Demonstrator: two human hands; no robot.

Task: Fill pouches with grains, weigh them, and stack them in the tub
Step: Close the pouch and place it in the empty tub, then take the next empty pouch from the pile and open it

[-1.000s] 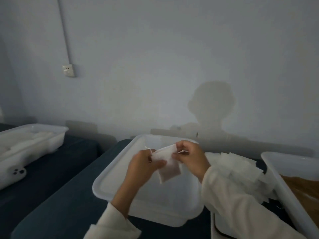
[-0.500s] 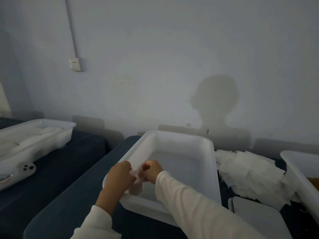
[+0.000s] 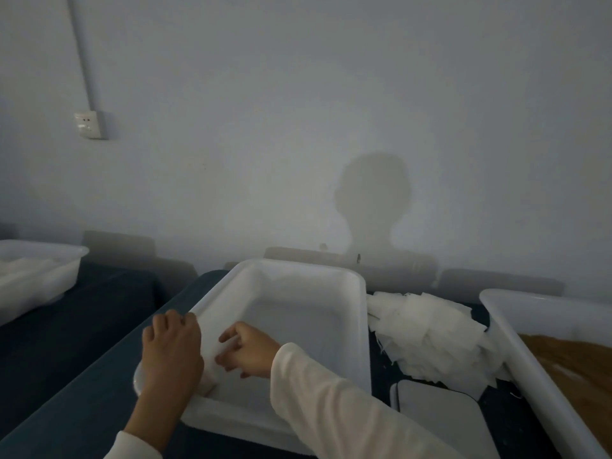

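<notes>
Both hands are down at the near left corner of the white tub (image 3: 359, 326). The left hand (image 3: 172, 354) lies over the tub's left rim, its fingers bent over the edge. The right hand (image 3: 246, 351) is just inside the tub, right beside the left one, with its fingers bent and pointing toward it.

Between the two hands there is a pale shape low against the tub's inner wall — it may be the pouch (image 3: 212, 362), but it is white on white and blurry. It is too hard to tell if either hand is pinching it or only touching it.

To the right of the hands, past the tub's far side, sits a heap of flat white pouches (image 3: 430, 339) on the dark table (image 3: 73, 385). Further right is a second white tub (image 3: 516, 346) with brown grains (image 3: 576, 362) inside. Near the right arm's sleeve (image 3: 331, 412) — just beside the tub's near right corner — lies a flat white scale (image 3: 440, 415). Far off to the left of the hands stands another white tray (image 3: 49, 276).
</notes>
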